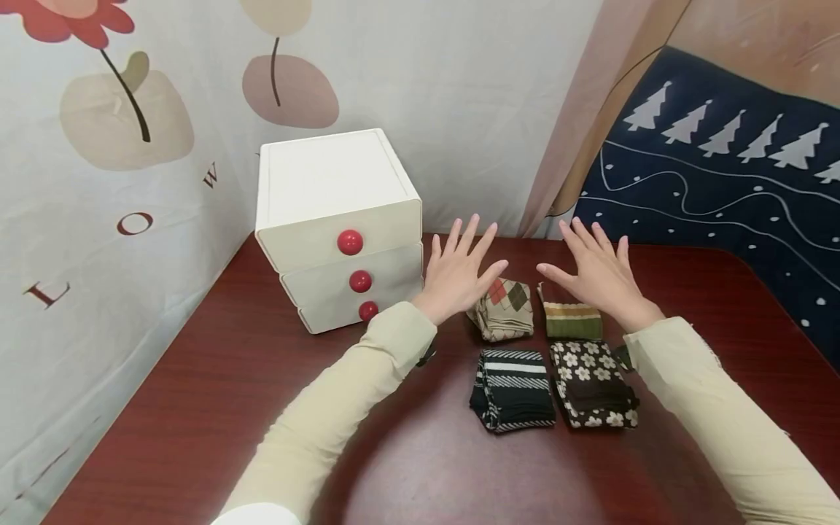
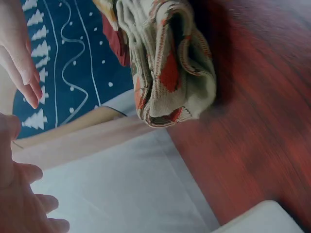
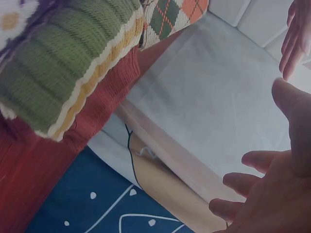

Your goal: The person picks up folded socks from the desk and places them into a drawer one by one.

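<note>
My left hand (image 1: 455,278) is held up with its fingers spread, between the white drawer unit (image 1: 337,179) and a folded argyle sock bundle (image 1: 515,313). Opposite it, my right hand (image 1: 600,275) has its fingers spread too, above a folded green, yellow and white striped sock bundle (image 1: 573,322). Neither hand holds anything. Nearer the front lie a folded black-and-white striped sock bundle (image 1: 515,394) and a dark brown one with white flowers (image 1: 593,386). In the right wrist view, the green ribbed bundle (image 3: 58,73) also shows a red part.
The drawer unit stands at the back left of the dark red table (image 1: 197,408), its three drawers closed, each with a red knob (image 1: 350,242). Behind the table hang a pale printed curtain (image 1: 459,109) and a navy cloth (image 1: 695,168) with white trees.
</note>
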The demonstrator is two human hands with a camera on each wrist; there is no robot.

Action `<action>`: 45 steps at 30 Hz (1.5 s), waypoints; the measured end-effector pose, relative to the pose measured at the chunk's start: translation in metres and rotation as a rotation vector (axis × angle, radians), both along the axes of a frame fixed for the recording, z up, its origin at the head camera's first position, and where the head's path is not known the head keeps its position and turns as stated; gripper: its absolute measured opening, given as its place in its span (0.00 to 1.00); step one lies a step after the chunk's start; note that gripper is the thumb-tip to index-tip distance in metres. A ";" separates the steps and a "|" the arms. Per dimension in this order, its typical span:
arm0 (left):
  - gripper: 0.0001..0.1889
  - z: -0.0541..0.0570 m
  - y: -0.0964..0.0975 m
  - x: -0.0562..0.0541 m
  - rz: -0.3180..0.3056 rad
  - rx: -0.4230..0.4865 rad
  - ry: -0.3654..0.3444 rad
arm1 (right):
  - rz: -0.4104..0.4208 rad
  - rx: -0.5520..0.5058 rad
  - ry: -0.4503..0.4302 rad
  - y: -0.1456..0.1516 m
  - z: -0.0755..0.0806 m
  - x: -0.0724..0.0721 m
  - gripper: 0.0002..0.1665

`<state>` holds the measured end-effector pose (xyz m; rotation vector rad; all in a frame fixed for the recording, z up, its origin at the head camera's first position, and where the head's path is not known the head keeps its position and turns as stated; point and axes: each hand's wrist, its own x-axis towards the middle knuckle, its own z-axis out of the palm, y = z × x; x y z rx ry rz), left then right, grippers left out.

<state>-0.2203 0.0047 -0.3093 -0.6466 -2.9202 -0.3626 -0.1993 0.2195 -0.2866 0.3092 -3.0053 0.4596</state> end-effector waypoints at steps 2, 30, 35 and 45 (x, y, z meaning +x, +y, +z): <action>0.32 0.001 -0.005 0.005 -0.031 0.010 -0.003 | 0.011 -0.004 0.005 0.002 0.002 0.004 0.50; 0.28 0.059 -0.133 0.070 -0.294 0.101 0.462 | 0.295 -0.349 0.323 -0.042 0.034 0.029 0.39; 0.25 0.074 -0.159 0.075 -0.229 0.164 0.487 | 0.389 -0.492 0.324 -0.066 0.041 0.026 0.35; 0.18 0.109 -0.205 0.067 -0.049 0.267 0.426 | 0.483 -0.651 0.204 -0.122 0.047 0.021 0.29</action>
